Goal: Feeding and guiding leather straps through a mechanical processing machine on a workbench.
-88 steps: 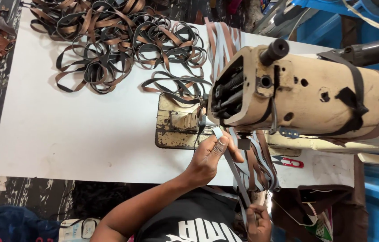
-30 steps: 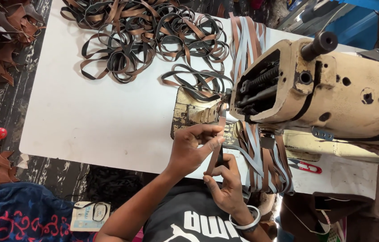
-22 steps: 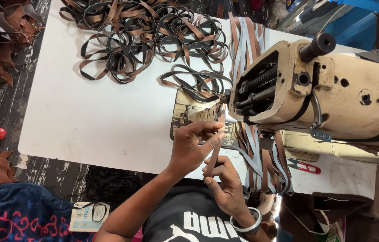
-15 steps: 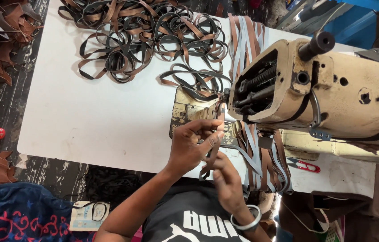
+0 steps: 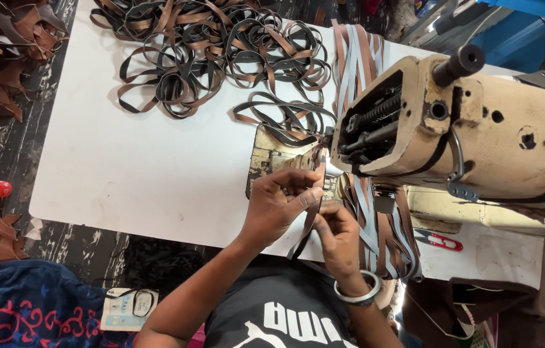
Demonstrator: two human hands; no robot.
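Observation:
My left hand [image 5: 279, 206] pinches a narrow brown leather strap [image 5: 303, 232] just in front of the metal needle plate [image 5: 272, 158] of a worn cream sewing machine [image 5: 478, 129]. My right hand [image 5: 337, 235], with a silver bangle at the wrist, grips the same strap a little lower, close to the table edge. The strap runs up toward the presser foot [image 5: 329, 169] under the machine head. Where the strap meets the needle is hidden by my fingers.
A big heap of looped brown and black straps [image 5: 201, 58] lies at the back of the white table [image 5: 137, 167]. A bundle of straps [image 5: 382, 225] hangs over the table by the machine. Red-handled snips [image 5: 439, 240] lie at right. Leather scraps [image 5: 2, 58] cover the floor at left.
My right hand has come up from my lap and joined the left on the strap. Both hands have edged closer to the presser foot.

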